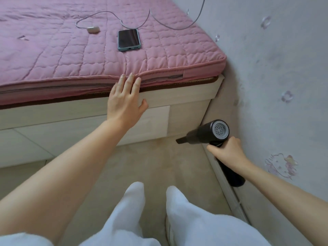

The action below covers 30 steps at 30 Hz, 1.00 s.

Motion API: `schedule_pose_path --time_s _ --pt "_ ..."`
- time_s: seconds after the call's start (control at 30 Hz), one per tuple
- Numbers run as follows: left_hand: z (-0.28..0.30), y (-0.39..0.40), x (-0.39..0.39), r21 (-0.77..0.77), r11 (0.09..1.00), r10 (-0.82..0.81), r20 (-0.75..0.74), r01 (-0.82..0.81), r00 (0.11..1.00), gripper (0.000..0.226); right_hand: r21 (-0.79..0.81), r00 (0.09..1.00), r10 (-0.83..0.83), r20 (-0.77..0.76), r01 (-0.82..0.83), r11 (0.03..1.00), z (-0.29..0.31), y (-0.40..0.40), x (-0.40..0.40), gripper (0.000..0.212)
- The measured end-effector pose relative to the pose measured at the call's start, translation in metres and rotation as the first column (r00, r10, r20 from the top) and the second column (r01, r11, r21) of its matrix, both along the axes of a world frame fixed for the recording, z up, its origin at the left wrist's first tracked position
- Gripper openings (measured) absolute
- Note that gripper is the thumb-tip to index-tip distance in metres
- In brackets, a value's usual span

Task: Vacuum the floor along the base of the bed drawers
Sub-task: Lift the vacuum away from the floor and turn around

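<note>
At the far left of the frame, low down, pale bed drawers (26, 148) run along the base of the bed, their fronts meeting the beige floor (147, 167). Above them a pink quilted mattress (53, 50) fills the upper left and centre. On it, toward the upper middle, lies a small white charger puck (92, 30) on a grey cable (106, 15) that loops across the quilt, and just to the right of it a dark phone (129, 39) rests face up, near the mattress edge.

In the middle of the frame the left hand (125, 102) lies flat against the bed frame, fingers straight and close together, the tips reaching the mattress edge and the thumb spread over the top of a drawer front; it holds nothing.

At the bottom centre, two legs in white trousers (186, 219) stand on the floor.

Right of centre, the right hand (228, 151) is wrapped around the handle of a black handheld vacuum (213, 133). Its narrow nozzle points left, toward the corner of the bed base, close to the floor by the end drawer. Whether the nozzle touches the floor cannot be told. The right side of the frame is a pale wall (284, 68) with cartoon stickers.
</note>
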<state>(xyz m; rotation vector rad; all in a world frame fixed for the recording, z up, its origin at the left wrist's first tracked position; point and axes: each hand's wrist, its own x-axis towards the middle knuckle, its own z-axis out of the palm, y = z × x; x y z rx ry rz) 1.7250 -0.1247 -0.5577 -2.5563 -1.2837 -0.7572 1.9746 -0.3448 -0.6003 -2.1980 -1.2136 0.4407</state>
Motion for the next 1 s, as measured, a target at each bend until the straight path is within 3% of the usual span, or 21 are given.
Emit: schedule_pose_path --time_s 0.2,0.3,0.37,0.47,0.57,0.73,0.9,1.0 --pt "0.022 -0.072 -0.043 -0.329 0.924 -0.273 -0.213 0.194 0.938 0.064 0.123 0.981 0.157 -0.117 -0.142 0.982 0.060 -0.030 -0.039 0.011" --pt "0.027 -0.102 -0.056 -0.378 0.902 -0.321 -0.258 0.210 0.911 0.079 0.199 0.915 0.272 -0.299 -0.219 0.955 0.088 -0.040 -0.057 0.010" --pt "0.031 -0.115 -0.064 -0.378 0.899 -0.305 -0.176 0.221 0.936 0.088 0.267 0.846 0.364 -0.390 -0.275 0.924 0.107 -0.042 -0.067 0.012" --pt "0.043 -0.120 -0.072 -0.409 0.882 -0.215 0.095 0.235 0.972 0.088 0.344 0.709 0.449 -0.543 -0.300 0.890 0.123 -0.030 -0.078 0.017" --pt "0.054 -0.118 -0.071 -0.341 0.901 -0.195 0.236 0.269 0.952 0.083 0.336 0.571 0.456 -0.683 -0.309 0.890 0.123 -0.002 -0.088 0.011" --pt "0.061 -0.079 -0.075 -0.151 0.981 -0.113 0.070 0.123 0.991 0.066 0.320 0.446 0.486 -0.752 -0.397 0.860 0.104 0.071 -0.108 0.019" --pt "0.090 -0.013 -0.088 -0.088 0.994 -0.069 -0.017 0.067 0.997 0.057 0.300 0.322 0.488 -0.811 -0.486 0.820 0.116 0.156 -0.117 0.015" --pt "0.121 0.025 -0.094 -0.114 0.993 -0.018 -0.031 0.015 0.999 0.057 0.233 0.343 0.422 -0.839 -0.475 0.849 0.147 0.199 -0.121 0.007"
